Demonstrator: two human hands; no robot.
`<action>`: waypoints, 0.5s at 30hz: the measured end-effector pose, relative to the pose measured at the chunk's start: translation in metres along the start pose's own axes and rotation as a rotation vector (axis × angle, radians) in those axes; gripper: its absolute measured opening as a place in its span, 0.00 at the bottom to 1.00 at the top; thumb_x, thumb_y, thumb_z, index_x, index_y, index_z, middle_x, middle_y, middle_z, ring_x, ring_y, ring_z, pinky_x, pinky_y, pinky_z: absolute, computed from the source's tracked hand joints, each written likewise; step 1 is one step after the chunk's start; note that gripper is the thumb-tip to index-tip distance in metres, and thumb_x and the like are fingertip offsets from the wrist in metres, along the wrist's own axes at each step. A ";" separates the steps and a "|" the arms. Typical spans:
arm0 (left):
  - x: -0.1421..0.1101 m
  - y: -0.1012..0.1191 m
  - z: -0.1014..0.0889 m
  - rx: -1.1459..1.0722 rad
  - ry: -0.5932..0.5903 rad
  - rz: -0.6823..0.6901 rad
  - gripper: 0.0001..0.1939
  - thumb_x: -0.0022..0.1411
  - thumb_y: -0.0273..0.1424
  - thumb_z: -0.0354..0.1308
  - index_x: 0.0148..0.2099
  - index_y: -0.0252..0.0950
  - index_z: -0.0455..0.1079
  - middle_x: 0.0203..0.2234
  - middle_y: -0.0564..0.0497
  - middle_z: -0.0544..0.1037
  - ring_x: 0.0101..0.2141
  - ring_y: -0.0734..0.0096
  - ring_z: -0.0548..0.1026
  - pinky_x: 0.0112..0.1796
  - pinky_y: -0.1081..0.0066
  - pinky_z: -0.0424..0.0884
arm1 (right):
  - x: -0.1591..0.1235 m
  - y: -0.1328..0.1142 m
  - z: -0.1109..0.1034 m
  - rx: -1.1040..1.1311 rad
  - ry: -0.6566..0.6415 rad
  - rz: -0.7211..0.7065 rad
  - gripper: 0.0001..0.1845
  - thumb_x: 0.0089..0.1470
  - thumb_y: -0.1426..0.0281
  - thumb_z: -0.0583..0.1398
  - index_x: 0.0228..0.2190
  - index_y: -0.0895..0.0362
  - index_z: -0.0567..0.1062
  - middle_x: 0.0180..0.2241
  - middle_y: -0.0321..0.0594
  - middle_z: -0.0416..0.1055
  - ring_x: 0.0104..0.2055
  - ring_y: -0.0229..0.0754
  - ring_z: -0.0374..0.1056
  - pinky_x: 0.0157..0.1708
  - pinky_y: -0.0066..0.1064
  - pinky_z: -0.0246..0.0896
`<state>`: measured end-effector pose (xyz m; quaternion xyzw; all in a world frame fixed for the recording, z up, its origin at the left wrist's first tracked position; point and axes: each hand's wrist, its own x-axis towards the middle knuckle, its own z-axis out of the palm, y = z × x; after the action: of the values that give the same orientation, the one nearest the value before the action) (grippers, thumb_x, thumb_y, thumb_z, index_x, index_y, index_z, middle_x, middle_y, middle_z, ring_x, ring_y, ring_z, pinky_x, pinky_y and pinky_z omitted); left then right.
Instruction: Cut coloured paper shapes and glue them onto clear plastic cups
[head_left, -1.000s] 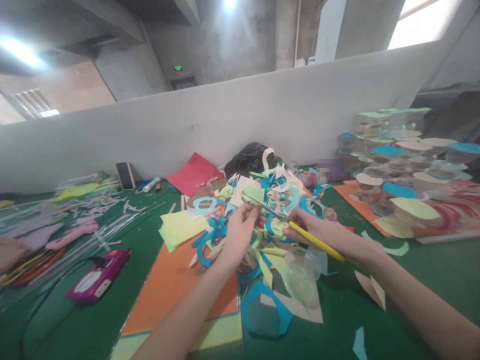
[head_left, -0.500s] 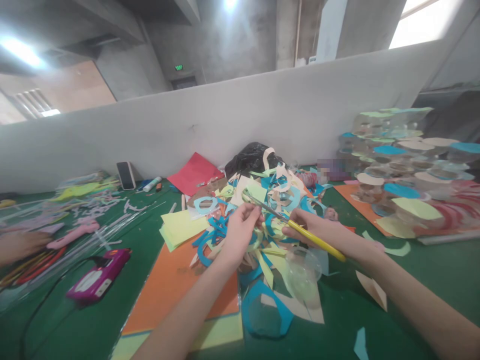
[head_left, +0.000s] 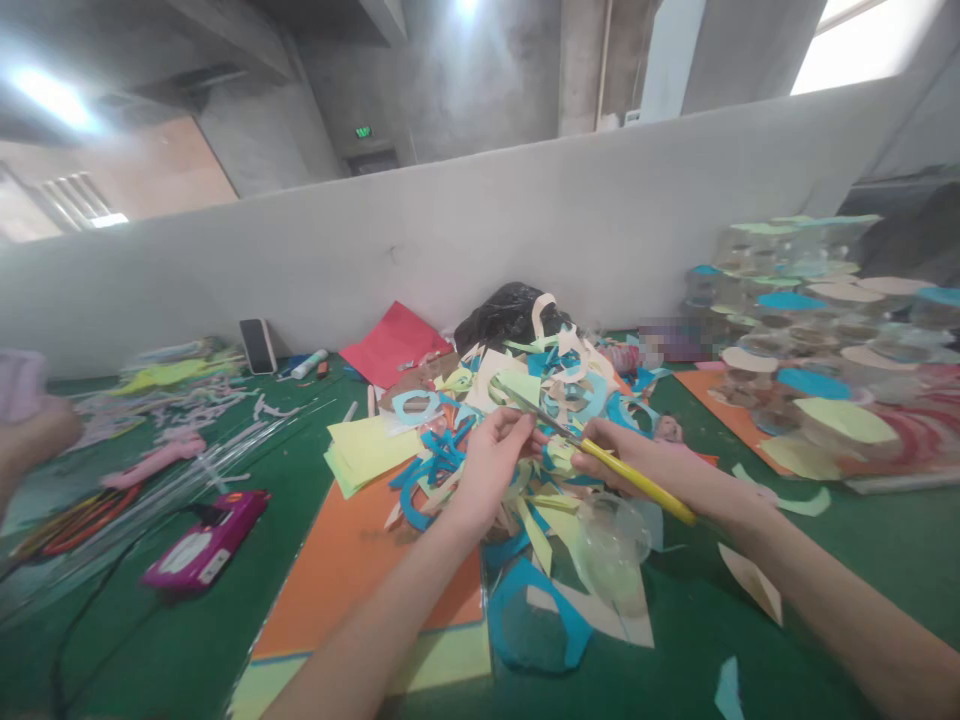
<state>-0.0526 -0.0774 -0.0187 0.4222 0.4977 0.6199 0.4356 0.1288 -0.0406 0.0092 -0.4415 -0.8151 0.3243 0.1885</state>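
Observation:
My right hand (head_left: 626, 458) grips a pair of yellow-handled scissors (head_left: 654, 490), their blades pointing up and left. Close by, my left hand (head_left: 495, 460) is closed in a pinch on a piece of pale green paper (head_left: 520, 384) beside the blades. My fingers partly hide the paper's lower edge. Beneath both hands lies a heap of cut paper scraps in blue, cream and yellow-green. A blue paper ring (head_left: 502, 630) and a clear plastic cup (head_left: 613, 535) sit on the near side of the heap.
Orange sheets (head_left: 367, 570) and yellow paper (head_left: 371, 452) lie left of the heap. Clear cups with paper lids (head_left: 814, 383) are stacked at right. A magenta device (head_left: 206, 545), a pink glue gun (head_left: 154, 462) and another person's hand (head_left: 37, 440) are at left. A low white wall (head_left: 337, 260) stands behind.
The view has shifted slightly. My hands keep nearly the same pose, scissors and paper between them. At far left the other person's hand has risen, with something pale purple above it.

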 end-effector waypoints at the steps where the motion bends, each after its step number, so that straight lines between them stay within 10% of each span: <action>1: 0.000 0.000 0.000 0.002 0.000 0.003 0.14 0.55 0.40 0.63 0.31 0.35 0.67 0.22 0.53 0.76 0.24 0.76 0.72 0.31 0.74 0.69 | 0.000 -0.002 -0.001 0.015 -0.072 0.026 0.30 0.45 0.38 0.58 0.29 0.53 0.64 0.20 0.30 0.62 0.20 0.34 0.55 0.20 0.27 0.51; 15: 0.000 0.004 -0.002 0.163 -0.020 0.049 0.13 0.59 0.40 0.58 0.31 0.36 0.65 0.23 0.52 0.75 0.25 0.73 0.72 0.33 0.72 0.69 | 0.000 0.000 -0.003 -0.030 -0.098 -0.004 0.32 0.45 0.36 0.55 0.31 0.53 0.65 0.21 0.30 0.62 0.21 0.36 0.56 0.21 0.27 0.51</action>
<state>-0.0553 -0.0788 -0.0151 0.4744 0.5318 0.5836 0.3893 0.1307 -0.0390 0.0115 -0.4262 -0.8289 0.3331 0.1423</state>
